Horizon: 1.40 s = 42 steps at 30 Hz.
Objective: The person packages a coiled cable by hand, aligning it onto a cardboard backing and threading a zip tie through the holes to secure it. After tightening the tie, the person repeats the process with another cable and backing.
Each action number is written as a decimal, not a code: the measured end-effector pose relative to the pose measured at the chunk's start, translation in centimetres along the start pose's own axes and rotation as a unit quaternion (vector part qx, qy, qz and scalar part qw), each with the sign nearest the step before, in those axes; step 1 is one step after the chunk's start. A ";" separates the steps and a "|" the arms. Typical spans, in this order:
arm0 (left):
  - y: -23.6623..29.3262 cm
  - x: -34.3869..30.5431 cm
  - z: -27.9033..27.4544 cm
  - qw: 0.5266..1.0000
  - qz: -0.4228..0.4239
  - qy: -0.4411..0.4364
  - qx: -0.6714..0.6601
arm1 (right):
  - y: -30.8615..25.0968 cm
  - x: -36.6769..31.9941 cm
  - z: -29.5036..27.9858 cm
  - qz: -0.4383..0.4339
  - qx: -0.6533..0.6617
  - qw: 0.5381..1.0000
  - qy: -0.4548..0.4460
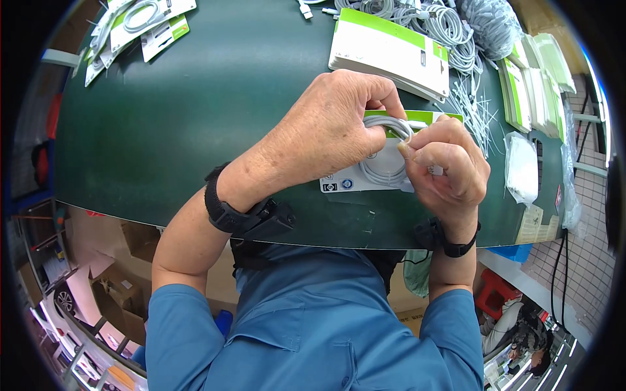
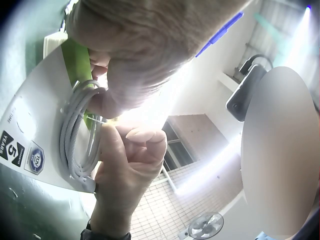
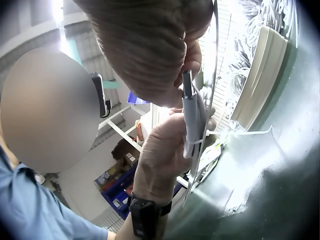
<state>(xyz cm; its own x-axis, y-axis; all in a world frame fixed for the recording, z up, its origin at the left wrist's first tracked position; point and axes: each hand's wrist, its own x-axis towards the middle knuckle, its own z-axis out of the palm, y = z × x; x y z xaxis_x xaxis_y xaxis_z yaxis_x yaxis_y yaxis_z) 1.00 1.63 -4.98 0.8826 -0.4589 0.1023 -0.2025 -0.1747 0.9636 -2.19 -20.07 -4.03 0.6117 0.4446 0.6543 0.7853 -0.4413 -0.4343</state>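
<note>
A coiled grey-white cable [image 1: 385, 171] lies against a white and green card [image 1: 344, 177] near the table's front edge. My left hand [image 1: 332, 120] grips the top of the coil, thumb and fingers around it. At the coil's upper right, my right hand [image 1: 453, 163] pinches at a thin tie, its fingertips close to the left thumb. In the right wrist view the cable's metal plug [image 3: 187, 84] points up, and a white tie [image 3: 240, 132] sticks out through the card's far side. The left wrist view shows the coil [image 2: 75, 130] flat along the card's face.
A stack of white and green cards [image 1: 388, 55] stands behind the hands. Coiled cables [image 1: 443, 26] and loose white ties [image 1: 473, 107] lie at the back right, more cards [image 1: 515, 98] at the right. Carded cables [image 1: 140, 19] lie at the back left.
</note>
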 end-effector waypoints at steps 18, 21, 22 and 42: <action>-0.3 0.0 0.2 1.000 -0.011 -0.017 -0.017 | -0.8 0.5 0.1 -0.050 -0.151 0.984 -0.083; 0.6 0.1 -0.4 1.000 -0.025 -0.016 -0.009 | -0.2 0.5 -0.1 -0.055 -0.120 0.991 -0.031; 1.0 0.0 -0.6 0.999 -0.031 -0.017 -0.006 | 0.0 0.7 -0.5 -0.046 -0.097 0.994 0.018; 1.1 -0.2 -0.6 0.965 0.243 -0.023 0.095 | 3.3 -1.3 0.0 0.425 0.568 0.698 -0.095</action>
<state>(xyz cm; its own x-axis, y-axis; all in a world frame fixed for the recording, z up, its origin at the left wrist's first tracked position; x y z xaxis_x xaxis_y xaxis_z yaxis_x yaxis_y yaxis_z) 0.87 2.02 -3.75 0.6446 -0.5650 0.5150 -0.6658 -0.0837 0.7414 -0.42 -22.08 -6.35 0.8194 0.5418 -0.1870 -0.3676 0.2464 -0.8968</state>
